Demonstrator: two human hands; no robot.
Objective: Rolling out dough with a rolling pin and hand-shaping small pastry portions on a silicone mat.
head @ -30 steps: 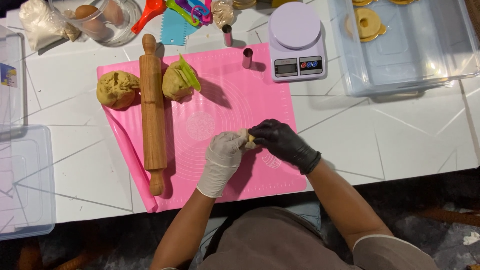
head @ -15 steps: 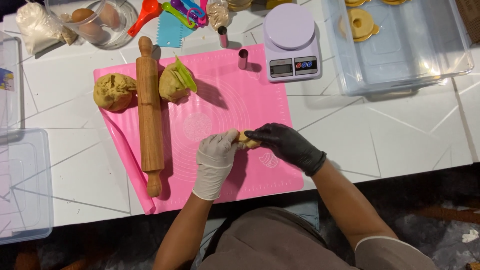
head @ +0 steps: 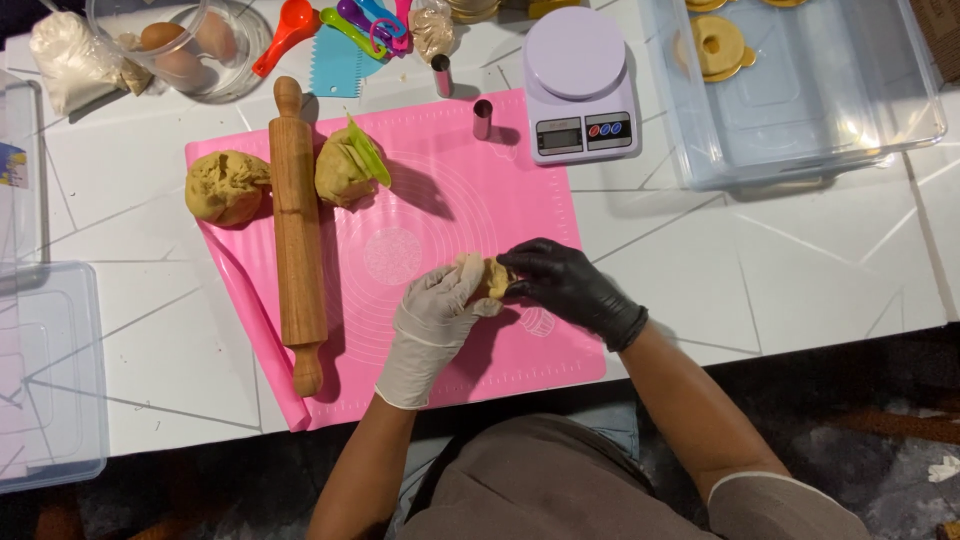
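Note:
A small tan piece of dough (head: 495,276) is pinched between both my hands over the pink silicone mat (head: 470,200). My left hand (head: 436,318) wears a pale glove, my right hand (head: 567,287) a black one; their fingertips meet on the dough. A wooden rolling pin (head: 297,237) lies lengthwise on the mat's left side. One dough ball (head: 226,186) sits left of the pin, and a second dough ball (head: 344,172) with a green scraper (head: 368,152) stuck in it sits right of it.
A lilac kitchen scale (head: 579,84) and two small metal cutters (head: 481,119) stand behind the mat. A clear tray (head: 800,90) with ring-shaped dough pieces is at the back right. Bowl of eggs (head: 185,45), flour bag, coloured spoons at back left; clear bin (head: 45,380) at left.
Both hands stay on the small dough piece and have worked it a little, shifting slightly on the mat. Nothing else has moved.

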